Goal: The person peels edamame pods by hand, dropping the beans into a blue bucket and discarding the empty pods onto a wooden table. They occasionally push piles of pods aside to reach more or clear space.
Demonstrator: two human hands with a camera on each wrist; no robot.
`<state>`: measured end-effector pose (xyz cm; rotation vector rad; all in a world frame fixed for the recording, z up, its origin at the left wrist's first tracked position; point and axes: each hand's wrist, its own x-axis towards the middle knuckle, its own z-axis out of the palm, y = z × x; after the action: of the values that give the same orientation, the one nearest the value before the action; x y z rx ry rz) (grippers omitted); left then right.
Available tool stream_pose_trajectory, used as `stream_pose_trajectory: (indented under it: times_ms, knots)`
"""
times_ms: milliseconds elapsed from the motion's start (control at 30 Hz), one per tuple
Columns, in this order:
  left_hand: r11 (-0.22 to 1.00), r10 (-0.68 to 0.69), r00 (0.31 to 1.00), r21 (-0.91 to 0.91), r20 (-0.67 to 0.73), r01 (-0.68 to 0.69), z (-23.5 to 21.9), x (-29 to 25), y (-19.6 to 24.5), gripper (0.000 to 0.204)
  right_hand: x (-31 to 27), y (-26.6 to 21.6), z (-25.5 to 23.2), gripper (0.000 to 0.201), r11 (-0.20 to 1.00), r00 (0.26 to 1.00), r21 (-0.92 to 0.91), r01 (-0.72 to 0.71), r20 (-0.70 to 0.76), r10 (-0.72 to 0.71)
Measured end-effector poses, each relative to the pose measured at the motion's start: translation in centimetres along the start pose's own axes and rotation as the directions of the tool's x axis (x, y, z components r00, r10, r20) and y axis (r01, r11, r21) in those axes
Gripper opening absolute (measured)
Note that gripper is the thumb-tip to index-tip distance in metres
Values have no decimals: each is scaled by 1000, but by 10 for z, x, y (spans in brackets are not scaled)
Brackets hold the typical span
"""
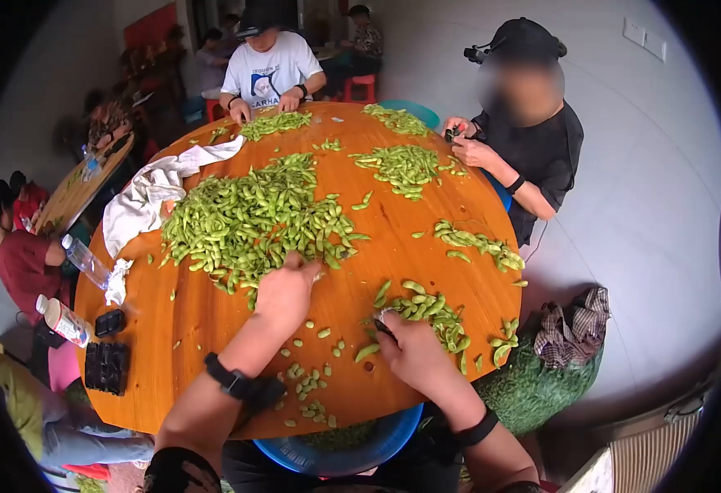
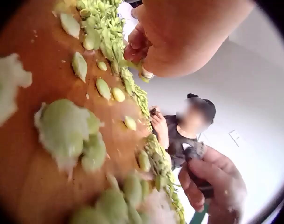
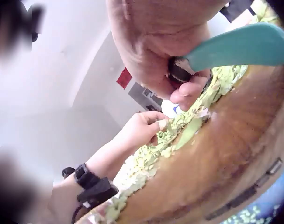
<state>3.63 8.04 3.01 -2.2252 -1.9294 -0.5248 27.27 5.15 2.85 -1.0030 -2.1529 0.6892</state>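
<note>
Bright green pods (image 1: 254,218) form a large pile on the wooden table. At its near edge, my left hand (image 1: 287,292) has curled fingers; the left wrist view shows this hand (image 2: 184,37) pinching a green pod (image 2: 132,66). My right hand (image 1: 418,353) is beside a smaller pod pile (image 1: 434,312), gripping a small dark tool (image 1: 385,329). The right wrist view has a teal piece (image 3: 244,45) extending past a black band at the right hand (image 3: 165,42). Shelled beans (image 1: 307,382) are scattered between my forearms.
A blue basin (image 1: 340,460) sits below the table's near edge. White cloth (image 1: 143,201), a bottle (image 1: 65,320) and black trays (image 1: 107,368) lie at the left. Two people work across the table, among further pod piles (image 1: 401,168). A full green sack (image 1: 541,390) stands at the right.
</note>
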Motion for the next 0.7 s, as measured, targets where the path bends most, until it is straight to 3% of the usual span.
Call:
stream_pose_trajectory:
  times_ms: [33, 67, 100, 133, 167, 233, 267, 367, 400, 433, 500, 533, 633, 700]
  knots:
    - [1000, 4, 1000, 2, 3, -4, -3, -6, 3, 18, 4, 2, 1, 16, 997, 998, 50, 52, -34, -51]
    - [964, -37, 999, -264, 14, 40, -5, -13, 6, 18, 8, -5, -2, 16, 997, 998, 53, 50, -38, -48]
    - [857, -75, 997, -509, 37, 83, -13, -19, 12, 19, 14, -19, -8, 17, 933, 977, 295, -208, 103, 186]
    - [658, -205, 930, -661, 305, 362, -25, -25, 24, 21, 17, -27, -9, 17, 751, 887, 473, -460, 289, 361]
    - [661, -201, 931, -660, 305, 358, -26, -31, 29, 21, 19, -27, -5, 17, 750, 888, 476, -459, 285, 362]
    - [195, -116, 927, -907, 357, 374, -23, -45, 33, 30, 21, -22, 6, 19, 552, 834, 625, -551, 402, 377]
    - [178, -77, 930, -913, 360, 368, -26, -50, 32, 38, 20, -22, 8, 19, 550, 833, 626, -553, 404, 379]
    - [238, -46, 934, -905, 353, 354, -17, -62, 25, 43, 15, -26, 16, 18, 451, 840, 708, -543, 442, 315]
    - [423, -43, 967, -873, 249, 244, -19, -66, 29, 41, 13, -30, 19, 17, 455, 830, 695, -556, 438, 344]
    - [420, -43, 968, -874, 249, 244, -18, -67, 29, 41, 11, -31, 19, 17, 458, 823, 686, -565, 427, 376]
    - [649, 18, 997, -759, 80, 49, -13, -69, 29, 46, 9, -31, 22, 16, 475, 823, 674, -565, 417, 386]
    - [704, 46, 999, -709, 6, -28, -9, -69, 28, 49, 9, -31, 23, 14, 490, 824, 665, -563, 407, 395]
    - [752, 22, 998, -657, -53, -51, -7, -70, 33, 46, 6, -33, 26, 11, 478, 838, 694, -538, 381, 391]
    - [718, 9, 999, -695, -33, -30, -5, -72, 32, 46, 5, -32, 30, 10, 425, 837, 731, -534, 384, 391]
